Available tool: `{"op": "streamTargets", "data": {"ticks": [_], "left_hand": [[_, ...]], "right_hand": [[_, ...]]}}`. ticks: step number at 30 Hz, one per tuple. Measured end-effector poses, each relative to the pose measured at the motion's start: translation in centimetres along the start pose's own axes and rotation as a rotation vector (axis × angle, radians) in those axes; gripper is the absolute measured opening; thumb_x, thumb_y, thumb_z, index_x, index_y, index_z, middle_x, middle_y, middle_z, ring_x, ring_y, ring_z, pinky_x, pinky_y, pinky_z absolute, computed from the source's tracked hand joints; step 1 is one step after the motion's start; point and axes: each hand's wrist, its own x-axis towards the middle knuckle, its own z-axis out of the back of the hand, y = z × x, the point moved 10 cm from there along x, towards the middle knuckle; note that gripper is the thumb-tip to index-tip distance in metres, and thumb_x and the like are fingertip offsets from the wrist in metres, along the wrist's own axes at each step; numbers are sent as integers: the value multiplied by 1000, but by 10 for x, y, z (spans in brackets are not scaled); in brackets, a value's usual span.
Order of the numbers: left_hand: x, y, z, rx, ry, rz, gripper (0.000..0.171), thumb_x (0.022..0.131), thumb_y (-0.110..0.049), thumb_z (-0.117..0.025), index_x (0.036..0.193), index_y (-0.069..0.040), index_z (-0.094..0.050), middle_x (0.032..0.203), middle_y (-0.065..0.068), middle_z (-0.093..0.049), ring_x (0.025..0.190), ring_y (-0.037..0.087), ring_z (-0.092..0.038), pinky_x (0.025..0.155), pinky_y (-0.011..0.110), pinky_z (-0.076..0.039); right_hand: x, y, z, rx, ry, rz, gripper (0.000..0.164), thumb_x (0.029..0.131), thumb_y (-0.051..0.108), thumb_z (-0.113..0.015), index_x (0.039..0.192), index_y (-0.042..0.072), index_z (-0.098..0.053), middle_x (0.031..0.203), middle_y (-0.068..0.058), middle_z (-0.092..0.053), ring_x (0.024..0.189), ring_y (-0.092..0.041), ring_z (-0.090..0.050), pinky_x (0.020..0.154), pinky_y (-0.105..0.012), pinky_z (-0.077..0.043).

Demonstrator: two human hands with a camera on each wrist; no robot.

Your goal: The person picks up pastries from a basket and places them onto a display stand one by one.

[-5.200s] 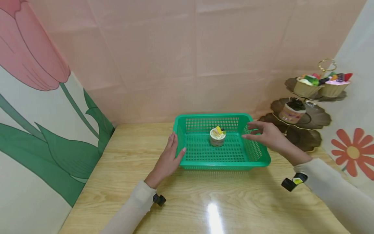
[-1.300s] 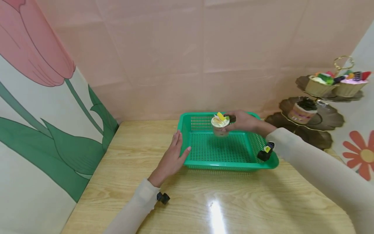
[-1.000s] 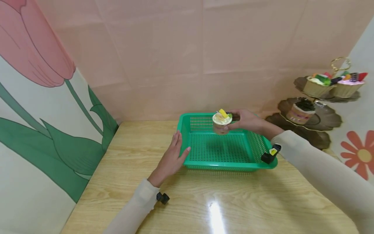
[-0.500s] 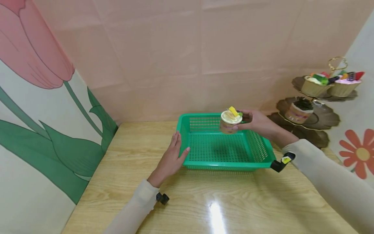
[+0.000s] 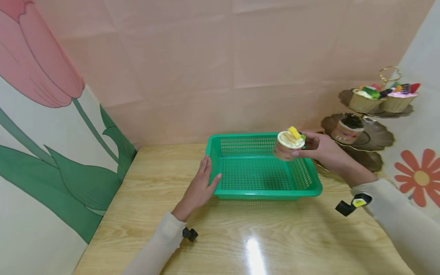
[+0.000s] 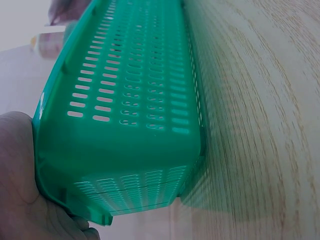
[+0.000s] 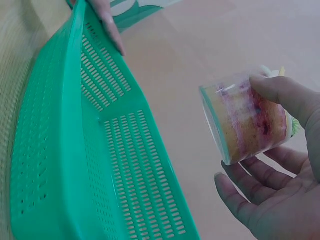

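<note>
My right hand [image 5: 321, 149] holds a dessert cup [image 5: 288, 147] between thumb and fingers, above the right end of the green plastic basket [image 5: 251, 193]. In the right wrist view the clear cup [image 7: 250, 117] shows layers of sponge and pink filling; cream with yellow and green fruit pieces tops it in the head view. My left hand [image 5: 199, 187] lies along the basket's left end with fingers fairly straight, thumb over the rim. The left wrist view shows that palm [image 6: 20, 175] against the basket's rim [image 6: 42, 115].
A tiered stand [image 5: 374, 133] with dark scalloped plates rises at the right. Two fruit-topped cupcakes [image 5: 366, 99] sit on its top plate, a dark-topped cup [image 5: 348, 129] on the plate below. The wooden table [image 5: 220, 233] meets a pink backdrop [image 5: 172, 76] behind the basket.
The cup stood in the basket at first; my right hand took hold of it, lifted it and has carried it rightward. The left hand has stayed at the basket's left end.
</note>
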Motion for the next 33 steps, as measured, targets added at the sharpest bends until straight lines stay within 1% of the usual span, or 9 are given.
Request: {"op": "streamTargets", "data": {"ticks": [3, 7, 11, 14, 21, 25, 27, 31, 33], "left_hand": [[0, -1, 1, -3, -1, -1, 78, 109, -53, -34, 161, -1, -7, 171, 12, 1, 155, 19, 3, 122, 46, -18], [0, -1, 0, -5, 14, 11, 78, 108, -56, -32, 161, -7, -2, 171, 10, 3, 155, 16, 6, 122, 45, -17], [-1, -1, 0, 1, 7, 3, 79, 108, -57, -31, 161, -6, -3, 171, 12, 2, 156, 22, 2, 122, 46, -18], [-1, -1, 0, 6, 2, -2, 79, 108, -58, -30, 161, -5, -4, 170, 12, 2, 156, 24, 1, 122, 46, -18], [-3, -1, -1, -8, 10, 2, 80, 108, -58, -30, 161, -4, -4, 171, 11, 3, 154, 15, 7, 122, 45, -16], [-2, -2, -1, -4, 3, -8, 81, 108, -59, -29, 161, -3, -5, 171, 11, 2, 155, 18, 5, 122, 46, -17], [-1, -3, -1, 0, -2, -14, 81, 108, -59, -28, 161, -3, -6, 171, 11, 2, 156, 21, 3, 122, 46, -18], [0, -2, -1, 0, -11, -23, 82, 108, -58, -30, 161, 1, -9, 171, 12, 0, 156, 22, 2, 121, 47, -19], [0, -1, -1, -2, -14, -27, 82, 108, -58, -30, 161, 2, -10, 171, 13, 0, 156, 23, 1, 121, 47, -19]], "right_hand": [[-11, -5, 10, -14, -28, -22, 68, 95, 18, -75, 152, 3, -42, 120, 14, -65, 107, -1, -63, 83, -18, -53], [-24, -11, 20, 29, -64, -21, 64, 97, 12, -71, 151, 2, -40, 119, 18, -64, 106, 2, -63, 83, -17, -53], [-36, -18, 30, 58, -106, -1, 62, 97, 5, -69, 151, -1, -38, 117, 21, -63, 106, 4, -62, 82, -16, -53], [-46, -23, 37, 37, -132, 12, 66, 96, 2, -69, 154, 0, -36, 118, 23, -62, 105, 6, -62, 81, -15, -53], [-72, -38, 57, -3, -231, -53, 69, 94, 6, -74, 155, 9, -41, 114, 28, -62, 100, 9, -62, 76, -13, -53], [-86, -43, 67, 21, -265, -52, 64, 94, 3, -73, 152, 15, -47, 113, 25, -66, 99, 7, -65, 76, -14, -53], [-93, -46, 73, 21, -288, -58, 58, 94, 3, -72, 146, 19, -52, 112, 24, -68, 98, 7, -65, 75, -13, -53], [-104, -55, 86, -26, -340, -114, 52, 94, 11, -74, 140, 22, -53, 108, 28, -66, 95, 9, -64, 73, -12, -51], [-110, -59, 93, -17, -374, -118, 51, 94, 10, -75, 138, 22, -53, 107, 29, -66, 94, 11, -63, 73, -10, -50]]}}
